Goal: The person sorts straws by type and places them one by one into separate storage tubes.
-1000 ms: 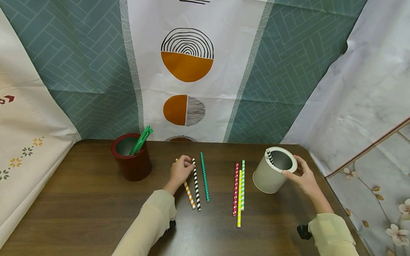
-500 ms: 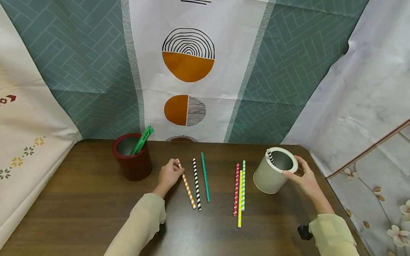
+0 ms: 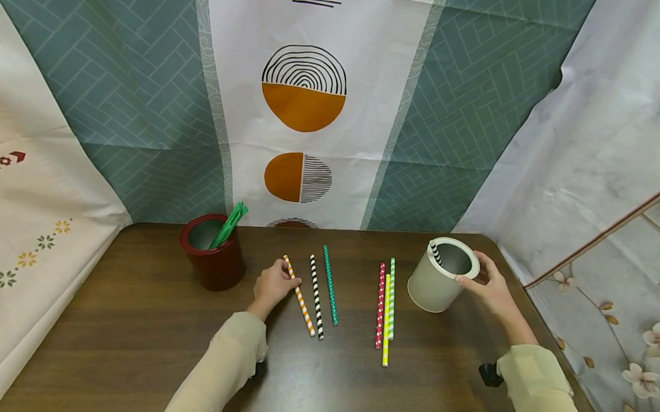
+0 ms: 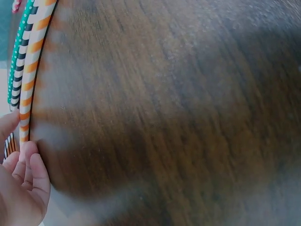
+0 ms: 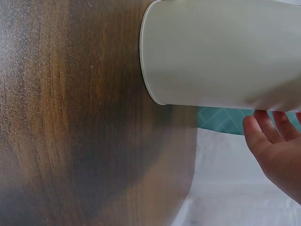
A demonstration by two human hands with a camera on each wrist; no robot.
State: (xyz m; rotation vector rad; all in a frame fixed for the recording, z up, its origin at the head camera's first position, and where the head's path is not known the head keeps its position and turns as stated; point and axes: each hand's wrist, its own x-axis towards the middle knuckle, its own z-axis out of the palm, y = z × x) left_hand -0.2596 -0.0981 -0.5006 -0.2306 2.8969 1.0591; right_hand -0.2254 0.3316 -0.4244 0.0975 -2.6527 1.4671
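My left hand (image 3: 273, 286) has thumb and fingertips on either side of an orange-striped paper straw (image 3: 304, 309) near its far end, pinching it. In the left wrist view that straw (image 4: 32, 70) runs up from the fingers (image 4: 40, 172). Just right of it lie a black-striped straw (image 3: 317, 301) and a green dotted straw (image 3: 330, 289). My right hand (image 3: 492, 287) holds a cream cup (image 3: 434, 287) at its right side, thumb by the rim. In the right wrist view, fingertips touch the wall of the cup (image 5: 221, 52). A black-striped straw (image 3: 435, 252) leans inside the cup.
A dark red cup (image 3: 214, 265) holding green-wrapped items (image 3: 228, 226) stands at the back left. Pink dotted (image 3: 379, 306), yellow (image 3: 386, 331) and light green striped (image 3: 391, 301) straws lie left of the cream cup. Patterned cloth (image 3: 305, 131) hangs behind the wooden table (image 3: 136, 333).
My left hand has moved left from the black-striped straw to the orange-striped straw, then its thumb has shifted slightly along it. The right hand stays at the cream cup.
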